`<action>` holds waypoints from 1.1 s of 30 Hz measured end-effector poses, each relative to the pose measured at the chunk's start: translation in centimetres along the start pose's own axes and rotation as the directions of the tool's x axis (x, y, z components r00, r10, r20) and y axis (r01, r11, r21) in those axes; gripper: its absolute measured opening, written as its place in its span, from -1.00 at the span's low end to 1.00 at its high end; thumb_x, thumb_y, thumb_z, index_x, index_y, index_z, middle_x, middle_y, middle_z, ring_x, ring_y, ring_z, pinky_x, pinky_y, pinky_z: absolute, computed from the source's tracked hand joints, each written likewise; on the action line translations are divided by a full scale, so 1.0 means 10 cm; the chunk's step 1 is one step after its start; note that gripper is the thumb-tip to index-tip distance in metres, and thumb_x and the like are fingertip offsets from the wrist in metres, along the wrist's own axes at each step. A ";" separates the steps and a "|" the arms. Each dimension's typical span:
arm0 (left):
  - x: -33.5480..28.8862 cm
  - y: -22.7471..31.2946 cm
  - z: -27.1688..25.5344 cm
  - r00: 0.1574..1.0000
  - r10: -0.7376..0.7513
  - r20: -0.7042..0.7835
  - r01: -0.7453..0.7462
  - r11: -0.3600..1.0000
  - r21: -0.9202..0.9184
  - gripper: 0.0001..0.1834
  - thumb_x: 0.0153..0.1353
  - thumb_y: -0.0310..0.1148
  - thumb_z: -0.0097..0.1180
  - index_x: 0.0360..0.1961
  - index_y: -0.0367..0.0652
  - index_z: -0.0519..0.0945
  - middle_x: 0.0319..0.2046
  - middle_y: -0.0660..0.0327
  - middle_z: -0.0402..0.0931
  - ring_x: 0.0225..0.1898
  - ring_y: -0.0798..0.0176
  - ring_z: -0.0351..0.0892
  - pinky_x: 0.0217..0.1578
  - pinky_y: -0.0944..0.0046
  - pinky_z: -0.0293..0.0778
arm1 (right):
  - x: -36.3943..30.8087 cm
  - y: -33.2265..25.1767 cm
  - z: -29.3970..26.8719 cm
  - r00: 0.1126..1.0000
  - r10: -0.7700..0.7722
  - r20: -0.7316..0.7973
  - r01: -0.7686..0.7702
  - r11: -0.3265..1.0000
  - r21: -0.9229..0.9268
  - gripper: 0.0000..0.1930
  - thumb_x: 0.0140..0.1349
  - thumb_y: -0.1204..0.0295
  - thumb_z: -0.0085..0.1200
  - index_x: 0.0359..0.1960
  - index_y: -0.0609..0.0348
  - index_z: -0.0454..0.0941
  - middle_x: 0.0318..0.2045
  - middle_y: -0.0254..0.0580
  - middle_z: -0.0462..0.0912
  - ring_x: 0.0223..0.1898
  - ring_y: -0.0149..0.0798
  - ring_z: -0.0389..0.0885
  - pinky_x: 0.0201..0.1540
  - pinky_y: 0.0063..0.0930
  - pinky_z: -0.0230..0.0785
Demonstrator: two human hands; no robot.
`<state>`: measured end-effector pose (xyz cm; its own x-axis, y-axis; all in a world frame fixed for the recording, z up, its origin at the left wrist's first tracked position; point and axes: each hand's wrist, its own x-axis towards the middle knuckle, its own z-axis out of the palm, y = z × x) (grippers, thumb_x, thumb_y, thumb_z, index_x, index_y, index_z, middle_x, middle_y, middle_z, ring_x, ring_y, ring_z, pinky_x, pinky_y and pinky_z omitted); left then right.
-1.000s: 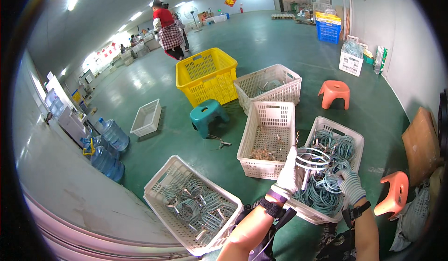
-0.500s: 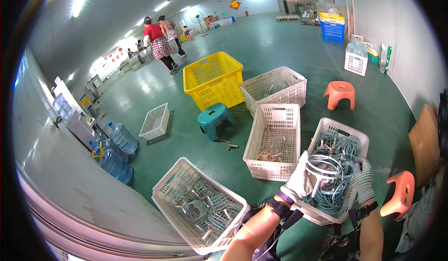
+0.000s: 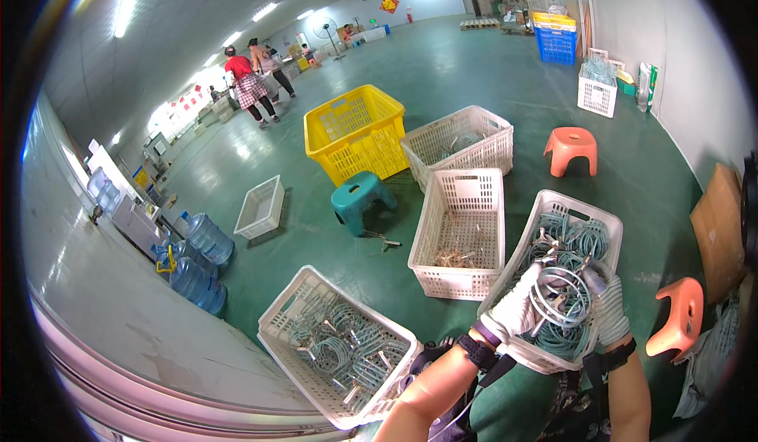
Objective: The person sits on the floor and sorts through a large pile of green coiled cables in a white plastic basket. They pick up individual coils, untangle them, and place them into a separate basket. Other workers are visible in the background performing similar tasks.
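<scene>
A loose coil of grey-green cable (image 3: 538, 300) is held over a white crate (image 3: 615, 229) at the lower right. My left hand (image 3: 515, 309), in a pale knitted glove, is closed on the coil's left side. My right hand (image 3: 610, 312), in a striped pale glove, has its fingers curled in at the coil's right edge; its fingertips are partly hidden. Beneath both hands, many similar cable coils (image 3: 588, 239) with metallic end pieces fill the crate.
Another white crate (image 3: 278, 315) of cables stands lower left. Ahead are a white crate (image 3: 496, 240) with small brownish pieces, a yellow crate (image 3: 355, 154) and a teal stool (image 3: 362, 197). An orange stool (image 3: 677, 319) is at right. Two people (image 3: 249, 86) walk far off.
The coil and both hands have come lower, closer to the crate's contents. My right hand has moved in against the coil. The two people in the distance have walked farther away.
</scene>
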<state>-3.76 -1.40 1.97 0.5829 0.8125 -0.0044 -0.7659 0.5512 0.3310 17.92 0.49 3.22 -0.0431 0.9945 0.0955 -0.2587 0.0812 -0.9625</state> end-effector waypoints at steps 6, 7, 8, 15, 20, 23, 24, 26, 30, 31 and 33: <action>-0.02 -0.04 0.09 0.998 0.063 -0.018 -0.060 0.991 0.123 -0.30 0.34 0.17 0.03 0.24 -0.21 0.41 0.05 0.05 0.55 -0.14 0.03 0.65 -0.19 0.03 0.65 | 0.09 0.10 -0.15 0.986 0.160 -0.053 -0.167 0.973 -0.158 -0.67 0.23 0.50 0.15 0.03 0.26 0.56 -0.22 -0.22 0.65 -0.21 -0.34 0.64 -0.20 -0.52 0.55; -0.08 0.04 0.20 0.998 0.070 -0.002 -0.069 0.984 0.162 -0.26 0.33 0.20 0.02 0.27 -0.20 0.38 0.07 0.06 0.54 -0.16 0.04 0.65 -0.23 0.05 0.65 | 0.09 0.06 -0.14 0.998 0.067 -0.019 -0.069 0.971 -0.230 -0.68 0.24 0.43 0.14 0.02 0.23 0.57 -0.32 -0.23 0.65 -0.39 -0.39 0.62 -0.39 -0.59 0.49; -0.10 0.06 0.18 0.996 0.089 -0.021 -0.084 0.981 0.178 -0.23 0.31 0.24 0.02 0.28 -0.18 0.37 0.10 0.06 0.52 -0.13 0.04 0.64 -0.20 0.05 0.64 | 0.12 0.11 -0.22 0.995 0.080 -0.063 -0.092 0.971 -0.220 -0.66 0.25 0.37 0.15 0.03 0.22 0.56 -0.35 -0.25 0.64 -0.45 -0.42 0.59 -0.45 -0.60 0.45; 0.02 0.19 0.03 0.957 0.280 -0.081 -0.258 0.943 0.209 -0.15 0.28 0.34 -0.05 0.25 -0.23 0.39 0.17 0.00 0.47 0.16 0.01 0.47 0.10 -0.05 0.49 | 0.18 0.01 -0.58 0.954 -0.073 -0.290 -0.003 0.967 -0.255 -0.67 0.31 0.18 0.15 0.02 0.06 0.57 -0.50 -0.47 0.54 -0.64 -0.60 0.37 -0.64 -0.69 0.17; 0.02 0.22 -0.06 0.892 0.404 -0.203 -0.328 0.888 0.323 -0.13 0.32 0.40 -0.26 0.20 -0.23 0.43 0.12 0.00 0.51 0.21 0.02 0.45 0.15 -0.16 0.45 | 0.02 -0.22 -0.30 0.939 -0.321 -0.120 0.233 0.855 -0.464 -0.72 0.33 0.40 0.06 0.03 0.19 0.61 -0.33 -0.36 0.59 -0.31 -0.49 0.48 -0.24 -0.60 0.40; 0.03 0.22 0.01 0.913 0.338 -0.226 -0.252 0.907 0.338 -0.19 0.35 0.37 -0.24 0.19 -0.18 0.45 0.12 0.04 0.52 0.17 0.04 0.48 0.04 -0.14 0.52 | -0.01 -0.26 -0.24 0.924 -0.375 -0.077 0.321 0.868 -0.379 -0.74 0.35 0.47 0.05 0.03 0.20 0.62 -0.41 -0.44 0.57 -0.44 -0.55 0.47 -0.39 -0.60 0.40; 0.07 0.16 0.11 0.905 0.363 -0.223 -0.249 0.876 0.413 -0.22 0.35 0.33 -0.17 0.21 -0.18 0.43 0.13 0.05 0.50 0.14 0.04 0.49 -0.01 -0.11 0.54 | -0.03 -0.29 -0.25 0.928 -0.365 -0.076 0.321 0.887 -0.333 -0.74 0.36 0.49 0.04 0.04 0.19 0.62 -0.43 -0.46 0.57 -0.47 -0.57 0.45 -0.42 -0.61 0.38; 0.05 0.12 0.07 0.908 0.360 -0.212 -0.199 0.819 0.538 -0.23 0.35 0.28 -0.09 0.27 -0.18 0.38 0.14 0.08 0.49 0.11 0.08 0.49 -0.02 -0.03 0.55 | -0.10 -0.40 -0.13 0.947 -0.314 -0.067 0.279 0.907 -0.316 -0.71 0.35 0.48 0.05 0.07 0.20 0.61 -0.33 -0.38 0.64 -0.43 -0.58 0.47 -0.33 -0.65 0.43; 0.09 -0.03 0.02 0.921 0.370 -0.125 -0.137 0.606 0.784 -0.40 0.33 -0.18 0.23 0.31 -0.19 0.38 -0.03 0.34 0.51 -0.09 0.45 0.43 -0.03 0.42 0.41 | -0.09 -0.50 -0.19 0.915 -0.403 0.016 0.360 0.800 -0.480 -0.72 0.37 0.47 0.05 0.07 0.23 0.61 -0.35 -0.37 0.65 -0.41 -0.54 0.52 -0.31 -0.59 0.44; 0.08 -0.04 0.10 0.923 0.375 -0.088 -0.124 0.505 0.854 -0.39 0.31 -0.23 0.25 0.32 -0.18 0.37 -0.03 0.35 0.51 -0.12 0.50 0.41 -0.06 0.45 0.39 | -0.07 -0.52 -0.16 0.900 -0.431 0.067 0.398 0.750 -0.529 -0.70 0.32 0.52 0.07 0.07 0.23 0.60 -0.31 -0.20 0.71 -0.32 -0.41 0.60 -0.19 -0.49 0.48; 0.10 -0.09 0.12 0.949 0.313 -0.035 -0.139 0.517 0.844 -0.38 0.31 -0.26 0.25 0.34 -0.17 0.35 -0.01 0.34 0.51 -0.14 0.50 0.44 -0.07 0.43 0.42 | -0.03 -0.45 -0.22 0.959 -0.280 0.042 0.242 0.735 -0.633 -0.74 0.30 0.51 0.06 0.00 0.24 0.64 -0.23 -0.05 0.74 -0.20 -0.24 0.69 -0.06 -0.40 0.51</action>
<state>-2.14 -1.36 2.81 0.3043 0.9502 0.0666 -0.2482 0.0117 0.9686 21.25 0.02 6.92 -0.0092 0.9282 0.3719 0.4104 0.3427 -0.8451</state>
